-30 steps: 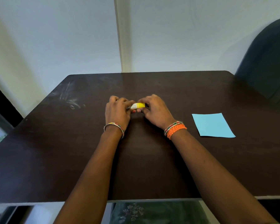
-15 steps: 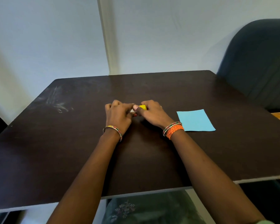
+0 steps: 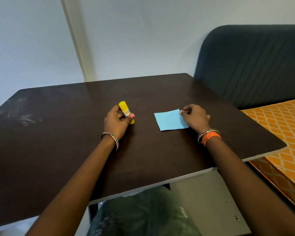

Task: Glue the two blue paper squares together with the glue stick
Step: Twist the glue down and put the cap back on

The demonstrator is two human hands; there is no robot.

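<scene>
My left hand (image 3: 117,122) grips a yellow glue stick (image 3: 124,108) with a white label, tilted, its lower end near the dark table (image 3: 58,142). The cap end points up and away. To the right lies blue paper (image 3: 169,120), flat on the table; I cannot tell whether it is one sheet or two stacked. My right hand (image 3: 195,116) rests at the paper's right edge, fingers curled and pinching its far right corner.
A dark blue headboard (image 3: 252,65) stands behind the table's right side. An orange patterned bedcover (image 3: 283,133) lies to the right, past the table's edge. A dark green bag (image 3: 143,215) sits under the table's front edge.
Both hands held the glue stick together in the middle before. Now the left hand alone holds it, and the right hand has moved right onto the blue paper's corner. The camera has turned right.
</scene>
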